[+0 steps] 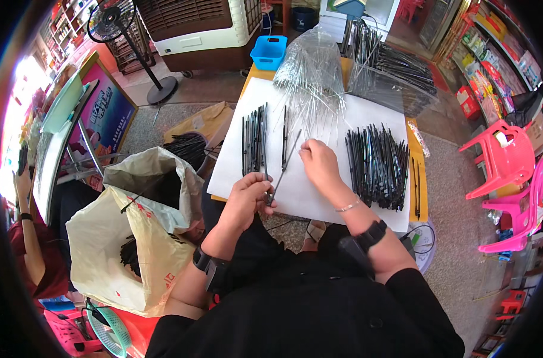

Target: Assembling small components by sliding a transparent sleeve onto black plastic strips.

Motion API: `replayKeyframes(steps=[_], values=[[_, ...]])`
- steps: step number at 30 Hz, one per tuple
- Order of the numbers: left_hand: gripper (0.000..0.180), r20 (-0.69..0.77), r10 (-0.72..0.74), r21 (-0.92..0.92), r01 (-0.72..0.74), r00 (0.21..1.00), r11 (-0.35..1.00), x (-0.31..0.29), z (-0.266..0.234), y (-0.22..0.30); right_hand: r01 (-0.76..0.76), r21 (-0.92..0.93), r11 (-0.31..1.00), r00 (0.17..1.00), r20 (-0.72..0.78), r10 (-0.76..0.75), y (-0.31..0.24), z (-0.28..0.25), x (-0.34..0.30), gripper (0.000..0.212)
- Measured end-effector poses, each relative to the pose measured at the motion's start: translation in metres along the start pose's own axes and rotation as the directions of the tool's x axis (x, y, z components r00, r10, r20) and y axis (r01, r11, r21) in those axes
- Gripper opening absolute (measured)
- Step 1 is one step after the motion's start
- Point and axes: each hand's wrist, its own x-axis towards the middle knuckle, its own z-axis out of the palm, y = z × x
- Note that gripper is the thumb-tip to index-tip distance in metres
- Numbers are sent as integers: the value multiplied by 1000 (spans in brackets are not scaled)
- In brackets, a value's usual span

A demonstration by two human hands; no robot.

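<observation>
My left hand [247, 198] is closed round the lower end of a thin black strip [288, 157], which slants up and away to the right over the white table top. My right hand [320, 162] is pinched just right of that strip's upper part; whatever its fingers hold is too small to make out. Left of the hands lies a small row of long black strips [254, 140], with a few more black strips [284, 134] beside it. A large pile of black strips [376, 168] sits to my right. Beyond my hands, thin silvery rods [312, 89] spill from a clear plastic bag [313, 51].
A blue basket [269, 52] stands at the table's far left corner. More black strips [405, 68] lie in clear plastic at the far right. Open sacks [113, 238] flank my left side. Pink chairs [504, 158] stand at right; another person's arm [32, 244] shows far left.
</observation>
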Motion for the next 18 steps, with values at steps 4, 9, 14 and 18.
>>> replayKeyframes(steps=[4,9,14,18], values=[[14,-23,83,-31,-84,996,996,-1,-2,6,60,-367,928,997,-26,-74,-10,20,23,16],[16,-4,117,-45,-117,993,992,3,-5,8,89,-442,892,984,179,-10,-21,2,23,16],[15,-70,161,-113,-169,984,979,17,-4,1,112,-467,877,969,248,9,-11,-37,-28,14],[14,-43,140,-117,-145,989,983,26,1,-9,85,-424,902,943,326,65,-12,-61,-59,15]])
